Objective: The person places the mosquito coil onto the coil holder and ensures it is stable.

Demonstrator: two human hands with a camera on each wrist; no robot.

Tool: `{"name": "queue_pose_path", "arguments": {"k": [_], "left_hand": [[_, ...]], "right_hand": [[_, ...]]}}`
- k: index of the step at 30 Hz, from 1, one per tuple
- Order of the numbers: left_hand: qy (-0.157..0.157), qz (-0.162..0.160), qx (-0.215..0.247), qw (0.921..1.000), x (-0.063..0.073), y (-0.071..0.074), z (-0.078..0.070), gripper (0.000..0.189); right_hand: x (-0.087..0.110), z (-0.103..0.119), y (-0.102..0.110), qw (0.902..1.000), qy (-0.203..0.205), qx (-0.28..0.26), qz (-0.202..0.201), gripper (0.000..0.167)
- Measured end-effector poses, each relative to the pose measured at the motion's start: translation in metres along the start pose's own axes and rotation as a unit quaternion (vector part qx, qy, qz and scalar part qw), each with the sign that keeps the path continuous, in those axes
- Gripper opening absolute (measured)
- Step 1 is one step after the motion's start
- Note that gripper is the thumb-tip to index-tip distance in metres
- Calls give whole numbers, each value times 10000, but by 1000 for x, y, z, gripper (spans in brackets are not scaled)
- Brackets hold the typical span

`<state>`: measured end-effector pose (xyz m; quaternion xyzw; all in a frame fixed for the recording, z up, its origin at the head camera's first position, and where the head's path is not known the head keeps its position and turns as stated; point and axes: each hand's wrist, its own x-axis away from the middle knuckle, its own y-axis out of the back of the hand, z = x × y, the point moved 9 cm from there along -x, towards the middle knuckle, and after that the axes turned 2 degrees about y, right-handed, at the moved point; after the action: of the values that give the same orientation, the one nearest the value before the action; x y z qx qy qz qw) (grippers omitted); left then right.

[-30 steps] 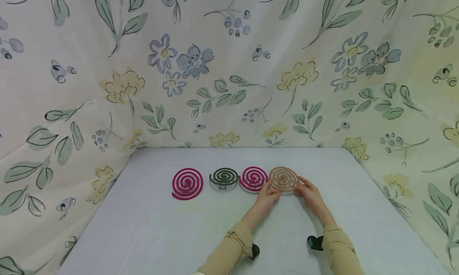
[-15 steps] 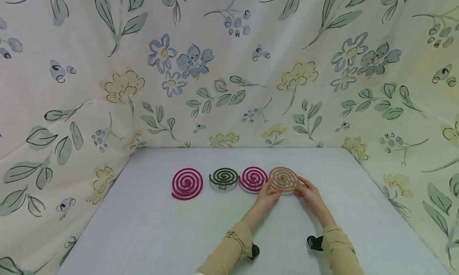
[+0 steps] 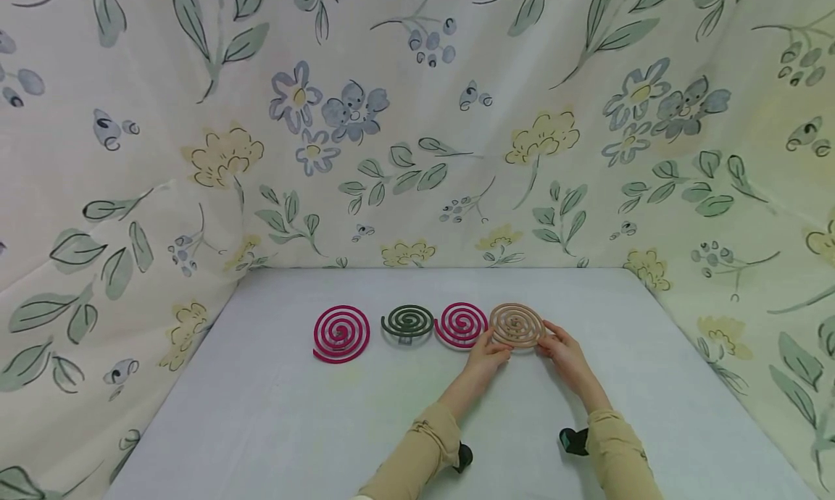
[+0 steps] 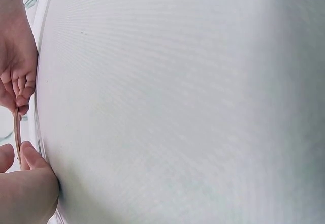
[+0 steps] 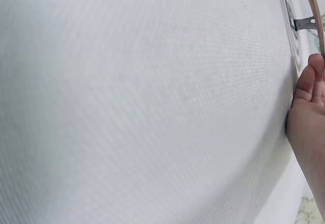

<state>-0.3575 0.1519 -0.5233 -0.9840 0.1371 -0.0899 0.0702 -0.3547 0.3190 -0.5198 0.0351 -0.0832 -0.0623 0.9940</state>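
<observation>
A beige mosquito coil (image 3: pixel 515 325) is at the right end of a row of coils on the white table. My left hand (image 3: pixel 485 356) pinches its near left rim, and my right hand (image 3: pixel 562 351) pinches its right rim. Edge-on in the right wrist view, the coil (image 5: pixel 316 11) sits raised above the table, with a small metal stand (image 5: pixel 305 24) under it. Immediately left of it is a crimson coil (image 3: pixel 460 325), close to my left fingers. The left wrist view shows both hands at the coil's thin edge (image 4: pixel 18 132).
A dark green coil (image 3: pixel 407 320) on a metal stand lies beside the crimson one. Farther left, with a gap, is another crimson coil (image 3: pixel 341 333). Floral cloth (image 3: pixel 417 138) hangs behind the white table (image 3: pixel 293 435) and along its sides.
</observation>
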Motion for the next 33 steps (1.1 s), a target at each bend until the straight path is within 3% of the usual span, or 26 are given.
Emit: {"name": "queue_pose_path", "arguments": {"k": [33], "left_hand": [[-6,-7,-123,9999,1,0,-2,61]], "right_hand": [[-1,0,0,9999,-16,-97,44,62]]}}
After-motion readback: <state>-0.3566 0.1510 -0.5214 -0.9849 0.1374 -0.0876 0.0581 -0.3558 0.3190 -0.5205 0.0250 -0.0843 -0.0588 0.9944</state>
